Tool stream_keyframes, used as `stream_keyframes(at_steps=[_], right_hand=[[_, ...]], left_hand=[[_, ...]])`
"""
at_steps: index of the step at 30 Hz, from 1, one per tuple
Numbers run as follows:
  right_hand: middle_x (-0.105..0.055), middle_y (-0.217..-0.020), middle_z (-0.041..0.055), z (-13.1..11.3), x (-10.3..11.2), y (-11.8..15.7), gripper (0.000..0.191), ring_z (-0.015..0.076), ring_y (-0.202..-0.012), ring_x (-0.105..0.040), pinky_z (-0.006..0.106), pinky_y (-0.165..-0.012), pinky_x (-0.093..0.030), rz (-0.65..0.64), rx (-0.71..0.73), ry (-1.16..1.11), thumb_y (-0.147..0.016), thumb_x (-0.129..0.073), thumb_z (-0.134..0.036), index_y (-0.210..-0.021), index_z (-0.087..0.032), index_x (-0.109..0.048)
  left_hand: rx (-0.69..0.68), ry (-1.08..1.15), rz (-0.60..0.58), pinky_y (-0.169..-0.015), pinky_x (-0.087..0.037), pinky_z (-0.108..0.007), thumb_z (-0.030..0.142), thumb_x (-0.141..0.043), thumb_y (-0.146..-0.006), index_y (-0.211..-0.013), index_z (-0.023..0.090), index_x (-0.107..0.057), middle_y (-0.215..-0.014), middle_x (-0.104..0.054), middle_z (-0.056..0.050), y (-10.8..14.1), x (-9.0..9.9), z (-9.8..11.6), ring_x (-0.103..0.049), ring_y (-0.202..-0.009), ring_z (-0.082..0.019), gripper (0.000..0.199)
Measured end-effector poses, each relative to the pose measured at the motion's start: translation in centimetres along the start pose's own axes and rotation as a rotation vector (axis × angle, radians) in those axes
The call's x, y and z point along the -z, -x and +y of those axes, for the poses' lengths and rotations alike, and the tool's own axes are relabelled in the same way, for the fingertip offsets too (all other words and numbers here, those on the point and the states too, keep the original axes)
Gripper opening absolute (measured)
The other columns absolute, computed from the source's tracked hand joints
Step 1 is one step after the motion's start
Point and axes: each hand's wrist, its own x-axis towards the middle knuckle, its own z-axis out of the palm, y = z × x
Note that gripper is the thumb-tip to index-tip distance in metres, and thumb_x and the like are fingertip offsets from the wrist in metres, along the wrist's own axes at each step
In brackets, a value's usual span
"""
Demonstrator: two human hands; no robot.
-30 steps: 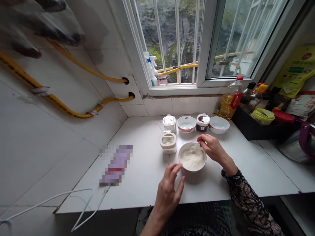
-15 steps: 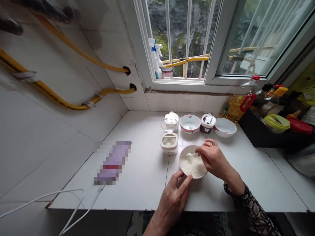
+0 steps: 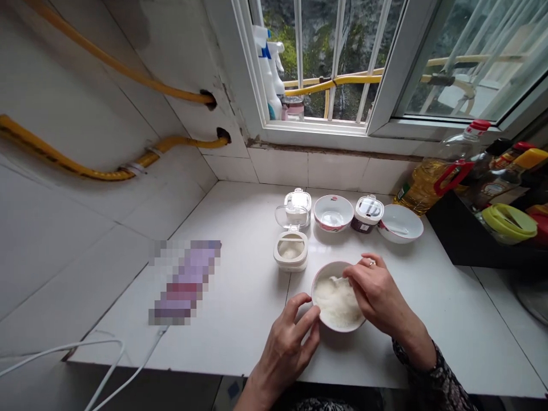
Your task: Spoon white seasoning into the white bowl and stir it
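Note:
A white bowl (image 3: 322, 319) of white granular powder (image 3: 336, 299) stands on the counter in front of me. My left hand (image 3: 289, 342) grips its left side, with fingertips against the rim. Over the bowl's right side, my right hand (image 3: 377, 294) is pinched around a small white spoon (image 3: 339, 280), its end in the powder and most of it hidden by the fingers. Just behind the bowl to the left, a white seasoning jar (image 3: 291, 262) has its clear lid (image 3: 285, 217) raised; pale contents show inside.
Along the back stand another white jar (image 3: 298, 201), a floral bowl (image 3: 334, 222), a lidded jar with dark contents (image 3: 367, 216) and a bowl (image 3: 402, 228) holding a white utensil. An oil bottle (image 3: 432, 177) and black rack (image 3: 454, 228) are right. A blurred purple object (image 3: 188, 279) with a cable lies left.
The view has shifted, so the bowl and counter items sit slightly differently in frame. The powder's surface looks flatter and more spread. Both hands stay at the bowl.

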Motion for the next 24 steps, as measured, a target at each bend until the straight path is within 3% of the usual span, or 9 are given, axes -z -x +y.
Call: stream_keyframes(at_steps=[9,14,20,24], right_hand=[[-0.066,-0.071,0.0017,0.5,-0.7,0.4,0.019,0.0182,-0.067,-0.057,0.042,-0.092,-0.039,0.062,-0.107,-0.058,-0.091,-0.043,-0.009,-0.087,-0.020,-0.057],[-0.065,-0.073,0.0030,0.4,-1.1,0.5,0.016,0.0192,-0.071,-0.061,0.030,-0.067,-0.046,0.075,-0.272,-0.271,-0.092,-0.045,-0.015,-0.087,-0.021,-0.060],[-0.066,-0.070,0.0015,-0.1,-1.6,-0.3,0.016,0.0180,-0.067,-0.062,0.028,-0.064,-0.047,0.089,-0.402,-0.394,-0.093,-0.047,-0.022,-0.086,-0.021,-0.062],[-0.067,-0.071,0.0022,-0.1,-1.7,-0.6,0.015,0.0181,-0.067,-0.063,0.025,-0.051,-0.043,0.095,-0.467,-0.461,-0.094,-0.050,-0.028,-0.097,-0.020,-0.061]], left_hand=[[-0.114,-0.120,0.015,-0.078,-0.058,-0.032,0.023,-0.053,-0.095,-0.118,0.016,-0.056,-0.108,-0.058,-0.014,0.9,-0.3,0.5,-0.063,-0.094,-0.022,0.024],[-0.107,-0.138,0.056,-0.068,-0.056,-0.024,0.020,-0.052,-0.098,-0.113,0.017,-0.056,-0.096,-0.060,-0.009,0.6,-0.7,0.4,-0.064,-0.083,-0.017,0.016],[-0.032,-0.157,0.088,-0.070,-0.058,-0.026,0.024,-0.046,-0.101,-0.110,0.018,-0.056,-0.101,-0.061,-0.010,-0.3,-0.4,-0.4,-0.066,-0.087,-0.018,0.015],[-0.012,-0.120,0.029,-0.076,-0.059,-0.030,0.028,-0.042,-0.102,-0.115,0.017,-0.054,-0.105,-0.060,-0.012,-0.4,0.2,-1.0,-0.066,-0.095,-0.021,0.021]])
